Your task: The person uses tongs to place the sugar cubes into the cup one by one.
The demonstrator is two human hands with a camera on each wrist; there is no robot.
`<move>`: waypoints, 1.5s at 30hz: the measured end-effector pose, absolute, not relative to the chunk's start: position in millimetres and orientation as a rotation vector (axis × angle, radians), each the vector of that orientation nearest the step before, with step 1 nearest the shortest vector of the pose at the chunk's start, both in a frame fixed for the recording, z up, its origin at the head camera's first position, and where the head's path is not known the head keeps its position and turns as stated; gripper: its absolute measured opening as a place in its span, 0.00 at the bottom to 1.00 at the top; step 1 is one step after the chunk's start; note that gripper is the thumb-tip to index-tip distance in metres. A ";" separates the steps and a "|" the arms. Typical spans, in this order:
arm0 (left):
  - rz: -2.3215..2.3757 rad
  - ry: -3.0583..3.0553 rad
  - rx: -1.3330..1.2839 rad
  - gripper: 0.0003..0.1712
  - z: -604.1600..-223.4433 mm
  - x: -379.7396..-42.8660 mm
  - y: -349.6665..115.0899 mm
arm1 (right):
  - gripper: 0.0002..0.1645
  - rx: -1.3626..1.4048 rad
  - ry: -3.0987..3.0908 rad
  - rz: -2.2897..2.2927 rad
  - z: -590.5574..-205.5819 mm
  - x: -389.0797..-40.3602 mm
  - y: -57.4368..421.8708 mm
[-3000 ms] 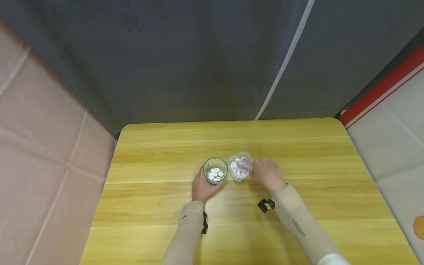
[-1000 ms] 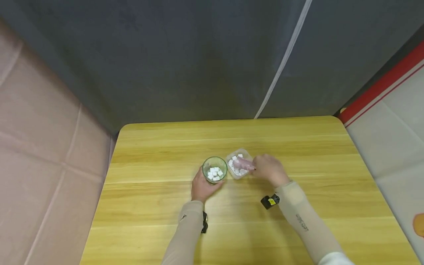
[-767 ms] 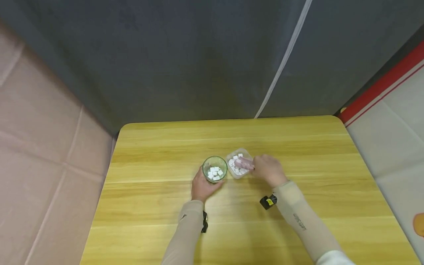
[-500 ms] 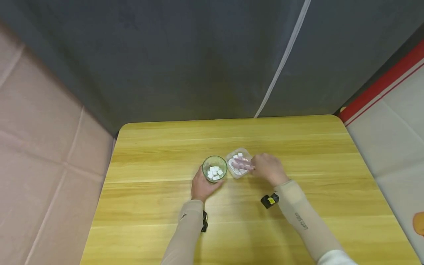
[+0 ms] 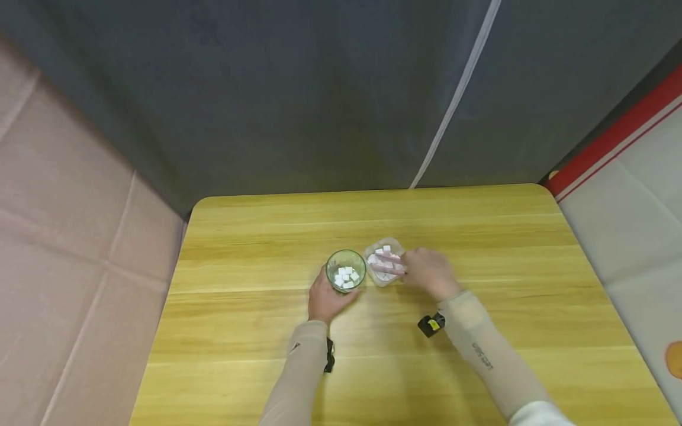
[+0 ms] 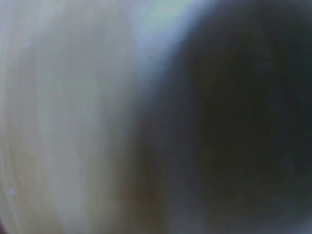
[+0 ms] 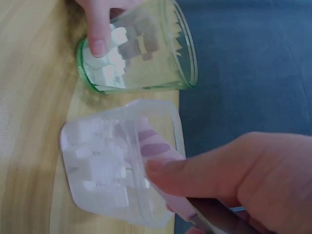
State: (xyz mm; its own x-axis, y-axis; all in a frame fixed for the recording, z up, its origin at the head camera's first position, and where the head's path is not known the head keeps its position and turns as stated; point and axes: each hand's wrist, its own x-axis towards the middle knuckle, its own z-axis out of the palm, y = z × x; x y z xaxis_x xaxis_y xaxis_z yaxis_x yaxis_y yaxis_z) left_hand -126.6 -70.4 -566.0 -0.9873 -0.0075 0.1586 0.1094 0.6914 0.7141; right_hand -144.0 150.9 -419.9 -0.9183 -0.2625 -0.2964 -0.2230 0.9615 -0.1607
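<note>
My left hand [image 5: 326, 300] grips a green-tinted clear glass [image 7: 151, 78] from its near left side; the glass stands upright on the table. White cubes [image 5: 347, 277] lie in its bottom. Right beside it is a clear plastic tub [image 7: 129, 214], which also holds several white cubes [image 5: 386, 249]. With my right hand [image 5: 428, 272] I hold pink-tipped tongs [image 7: 178, 202], thumb laid along one arm. The two pink prongs are spread apart and reach into the tub, among the cubes. The left wrist view is too blurred to make out anything.
Glass and tub stand near the middle of the wooden table [image 5: 245, 260]. A dark grey curtain [image 5: 298, 106] hangs behind the far edge. Padded pink panels [image 5: 69, 236] rise at the left and a white panel with a red band [image 5: 629, 130] at the right.
The tongs' prongs, close together a second ago, are now spread apart over the cubes in the tub. My left hand and the glass have stayed in place.
</note>
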 end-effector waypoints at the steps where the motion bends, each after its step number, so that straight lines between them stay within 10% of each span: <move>1: -1.173 -2.751 -0.084 0.54 -565.8 -126.6 -70.3 | 0.13 -0.366 2.806 -0.159 -421.0 -144.0 149.4; 45: -1.162 -2.751 -0.072 0.52 -567.9 -125.8 -72.1 | 0.23 -0.745 3.135 -0.268 -393.9 -94.0 121.6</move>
State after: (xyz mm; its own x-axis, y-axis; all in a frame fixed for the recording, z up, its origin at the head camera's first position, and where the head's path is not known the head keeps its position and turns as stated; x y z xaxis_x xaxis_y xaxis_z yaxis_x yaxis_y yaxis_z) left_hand -125.8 -72.1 -567.9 -0.9869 -0.0154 0.1605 0.1043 0.6979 0.7086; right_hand -94.0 121.6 -393.9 -0.8899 -0.4382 0.1266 -0.4533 0.8804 -0.1392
